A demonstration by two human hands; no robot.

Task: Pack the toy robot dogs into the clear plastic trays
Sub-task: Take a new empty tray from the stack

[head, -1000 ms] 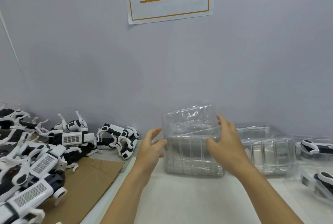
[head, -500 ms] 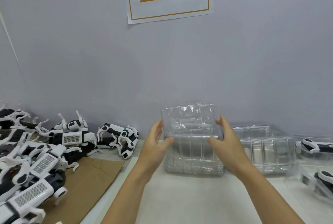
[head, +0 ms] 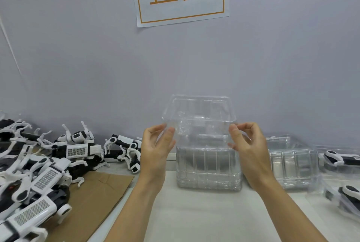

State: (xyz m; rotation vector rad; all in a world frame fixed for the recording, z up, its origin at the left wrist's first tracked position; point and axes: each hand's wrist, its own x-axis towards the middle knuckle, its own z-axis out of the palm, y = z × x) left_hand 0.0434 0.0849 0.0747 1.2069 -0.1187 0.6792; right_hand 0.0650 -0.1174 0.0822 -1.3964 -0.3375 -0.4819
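Above the stack [head: 208, 169] at the bench's back edge | 1 clear tray [head: 198, 117] now lifted free | my left hand [head: 155, 152] and right hand [head: 247, 144] pinch its sides | ready for a dog [head: 78, 150]

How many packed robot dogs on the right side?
2, each a black-and-white toy robot dog in a clear plastic tray: one by the wall, one nearer the camera. More may sit beyond the frame edge.
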